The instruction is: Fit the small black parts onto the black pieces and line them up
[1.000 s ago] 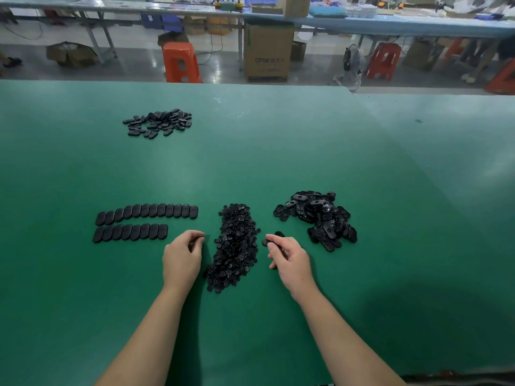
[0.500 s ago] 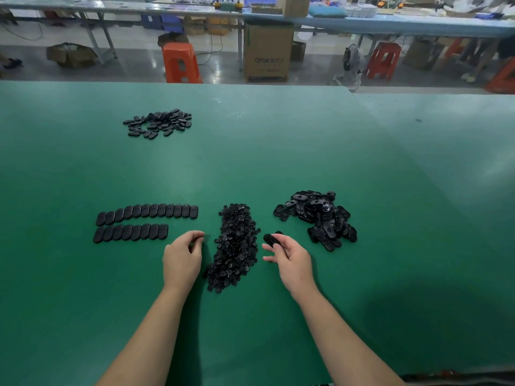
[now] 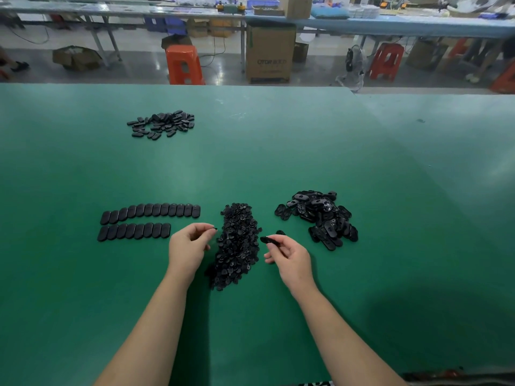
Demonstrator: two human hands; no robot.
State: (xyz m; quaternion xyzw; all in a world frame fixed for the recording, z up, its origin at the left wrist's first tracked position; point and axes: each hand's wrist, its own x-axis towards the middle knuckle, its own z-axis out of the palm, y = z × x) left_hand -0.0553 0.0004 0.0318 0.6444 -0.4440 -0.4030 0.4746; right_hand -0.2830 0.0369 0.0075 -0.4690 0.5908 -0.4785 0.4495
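Observation:
A long heap of small black parts (image 3: 237, 246) lies between my hands on the green table (image 3: 278, 151). To its right sits a pile of larger black oval pieces (image 3: 320, 218). My right hand (image 3: 289, 257) pinches one black oval piece (image 3: 268, 240), lifted just off the table. My left hand (image 3: 188, 243) holds a tiny black part (image 3: 214, 228) between thumb and forefinger at the heap's left edge. Two neat rows of lined-up oval pieces (image 3: 147, 220) lie to the left.
Another loose pile of black ovals (image 3: 163, 123) sits far back left. One lone black piece (image 3: 280, 232) lies by my right fingers. Beyond the table's far edge stand orange stools (image 3: 184, 64), a cardboard box (image 3: 270, 51) and other benches.
My right hand picked an oval piece off the table and raised it. My left hand lifted from the table with a small part pinched in its fingertips.

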